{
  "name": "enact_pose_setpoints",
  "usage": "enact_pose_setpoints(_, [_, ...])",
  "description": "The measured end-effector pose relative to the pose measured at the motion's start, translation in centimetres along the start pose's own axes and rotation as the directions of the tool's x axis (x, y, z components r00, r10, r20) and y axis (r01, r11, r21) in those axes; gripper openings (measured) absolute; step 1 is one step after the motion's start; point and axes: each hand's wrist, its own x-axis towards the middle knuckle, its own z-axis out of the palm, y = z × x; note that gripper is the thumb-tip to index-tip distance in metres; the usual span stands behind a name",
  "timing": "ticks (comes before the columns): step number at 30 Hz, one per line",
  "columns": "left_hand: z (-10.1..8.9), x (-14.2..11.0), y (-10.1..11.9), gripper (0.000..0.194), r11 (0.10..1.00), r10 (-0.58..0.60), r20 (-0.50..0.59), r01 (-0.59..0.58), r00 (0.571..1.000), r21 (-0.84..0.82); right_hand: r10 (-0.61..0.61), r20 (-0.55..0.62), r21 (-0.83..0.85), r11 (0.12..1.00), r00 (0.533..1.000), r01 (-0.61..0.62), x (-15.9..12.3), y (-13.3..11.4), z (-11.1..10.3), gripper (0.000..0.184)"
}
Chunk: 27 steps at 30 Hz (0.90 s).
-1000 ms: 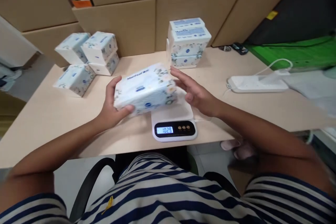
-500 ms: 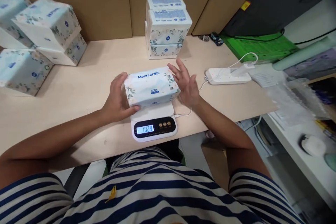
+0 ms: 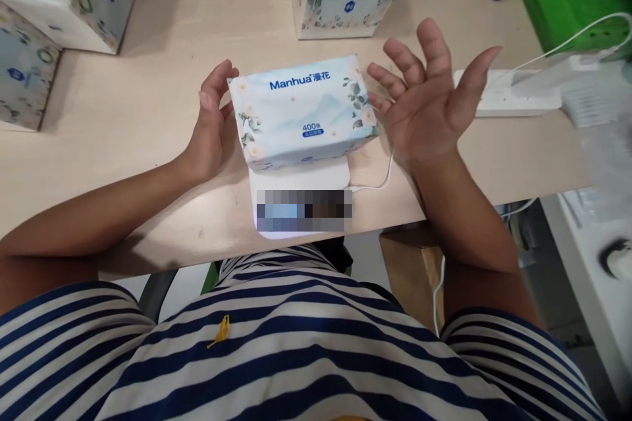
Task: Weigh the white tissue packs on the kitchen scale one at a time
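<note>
A white and pale-blue tissue pack [image 3: 303,112] with a floral print rests on a white digital scale [image 3: 296,177], covering the back of its platform. The scale's display is blurred out. Just off the pack's left end is my left hand [image 3: 210,118], its fingers loosely curled and apart, holding nothing. My right hand [image 3: 424,92] is raised by the pack's right end, palm up and fingers spread, with nothing in it.
Stacked tissue packs [image 3: 345,10] stand behind the scale, and more packs [image 3: 64,13] are piled at the left. A white power strip [image 3: 508,92] lies to the right, before a green box [image 3: 577,0]. A white cable [image 3: 380,177] runs from the scale.
My left hand has let go of the pack, which now sits on the scale. My right hand has opened wider and turned palm up. The view has tilted down and closer.
</note>
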Motion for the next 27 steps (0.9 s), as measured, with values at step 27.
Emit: enact_pose_setpoints(27, [1.1,0.8,1.0,0.09,0.994,0.107,0.082,-0.107,0.991,-0.015,0.131,0.057,0.077,0.988,0.99,-0.136,-0.7,-3.6,0.6,0.093])
